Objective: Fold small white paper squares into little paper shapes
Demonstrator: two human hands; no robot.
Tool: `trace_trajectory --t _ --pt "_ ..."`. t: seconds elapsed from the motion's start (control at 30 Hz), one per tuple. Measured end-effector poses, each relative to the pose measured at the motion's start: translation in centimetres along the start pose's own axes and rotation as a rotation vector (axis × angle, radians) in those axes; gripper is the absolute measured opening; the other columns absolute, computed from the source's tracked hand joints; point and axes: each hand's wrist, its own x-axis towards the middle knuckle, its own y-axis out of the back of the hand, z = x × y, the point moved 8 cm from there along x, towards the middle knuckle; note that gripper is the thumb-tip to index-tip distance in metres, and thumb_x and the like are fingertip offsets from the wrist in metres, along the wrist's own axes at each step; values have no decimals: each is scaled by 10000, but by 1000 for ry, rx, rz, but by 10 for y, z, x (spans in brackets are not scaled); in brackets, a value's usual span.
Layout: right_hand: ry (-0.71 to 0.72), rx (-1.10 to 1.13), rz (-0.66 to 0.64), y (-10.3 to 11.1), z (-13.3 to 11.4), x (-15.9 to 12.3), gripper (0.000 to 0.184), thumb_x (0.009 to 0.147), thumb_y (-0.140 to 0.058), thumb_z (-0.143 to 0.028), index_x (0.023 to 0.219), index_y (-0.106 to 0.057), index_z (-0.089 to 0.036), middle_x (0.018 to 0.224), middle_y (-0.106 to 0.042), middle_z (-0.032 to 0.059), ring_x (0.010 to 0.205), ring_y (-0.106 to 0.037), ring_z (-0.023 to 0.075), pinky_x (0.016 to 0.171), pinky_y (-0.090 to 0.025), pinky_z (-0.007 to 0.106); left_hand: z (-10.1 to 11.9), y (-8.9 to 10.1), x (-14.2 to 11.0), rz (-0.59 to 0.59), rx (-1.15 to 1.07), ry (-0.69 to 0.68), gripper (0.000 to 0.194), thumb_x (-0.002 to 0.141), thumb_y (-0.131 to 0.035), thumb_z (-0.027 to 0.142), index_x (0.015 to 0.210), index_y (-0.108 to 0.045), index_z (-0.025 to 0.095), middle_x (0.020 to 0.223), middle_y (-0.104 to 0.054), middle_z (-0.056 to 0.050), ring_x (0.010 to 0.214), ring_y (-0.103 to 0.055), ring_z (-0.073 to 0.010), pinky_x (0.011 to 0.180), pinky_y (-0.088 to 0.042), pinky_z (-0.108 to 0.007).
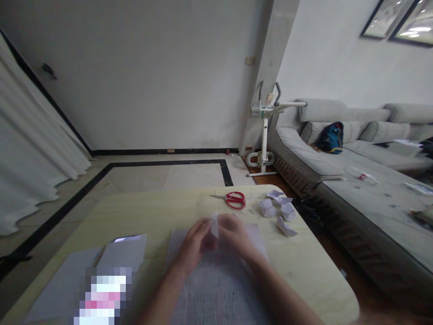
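Between my two hands is a small folded piece of white paper (214, 225), held upright over the table. My left hand (200, 235) grips it from the left with curled fingers. From the other side my right hand (233, 231) pinches it, its fingers slightly blurred. Beneath both hands lies a large sheet (216, 289) covered in rows of writing or print. Red-handled scissors (235, 199) rest beyond the hands, blades pointing left. Several folded white paper shapes (268, 208) sit to the right of the scissors, with small paper scraps around them.
White sheets (67, 280) lie on the pale wooden table (155, 212) at the left, beside a pixelated bright patch. A grey sofa (372, 194) with a blue bag (332, 137) stands right of the table. White exercise equipment (265, 131) stands by the wall.
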Motion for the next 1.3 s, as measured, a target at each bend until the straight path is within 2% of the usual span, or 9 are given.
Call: trace_trajectory --t 0.23,0.4,0.73,0.87,0.97,1.07,1.3 --pt "-24 150 -98 -3 9 0 159 771 -668 -302 825 -675 -153 721 -639 17 648 -575 147 627 -460 260 2 -4 -4 2 -73 9 293 757 -687 392 895 -584 156 650 -603 11 534 -553 -103 483 -458 -201" --pt "-46 171 -111 -3 12 0 187 778 -669 -330 851 -683 -159 716 -640 14 630 -575 148 608 -461 259 2 -5 -4 -52 -38 -27 239 811 -633 366 923 -592 159 619 -601 13 518 -547 -102 485 -443 -201" --pt "-62 180 -115 -4 5 -1 220 759 -683 -343 872 -686 -154 768 -670 29 706 -609 171 680 -479 284 -3 -4 1 -110 -42 -28 179 851 -545 316 904 -591 152 592 -576 12 500 -518 -97 476 -384 -198" --pt "-55 142 -156 -8 5 -1 209 789 -641 -347 863 -671 -154 736 -655 24 690 -608 170 677 -478 290 9 2 -2 -34 127 -93 155 836 -541 298 836 -589 151 593 -574 13 523 -524 -105 498 -394 -204" --pt "-27 52 -113 -4 7 0 162 779 -635 -310 839 -657 -162 763 -650 25 708 -599 168 669 -475 282 18 6 -4 24 217 -127 104 802 -554 269 770 -543 170 558 -561 28 520 -523 -112 507 -396 -205" --pt "3 -23 -77 -1 10 1 117 769 -619 -250 848 -645 -168 767 -637 19 712 -586 160 665 -472 274 21 8 -4 60 237 -134 95 769 -568 253 755 -505 183 529 -542 47 487 -502 -105 485 -381 -198" --pt "49 -123 -43 1 12 1 141 751 -575 -165 884 -622 -172 732 -608 1 675 -554 142 620 -458 249 17 11 -1 96 248 -134 149 757 -589 294 830 -531 178 567 -564 41 496 -511 -103 480 -386 -195"
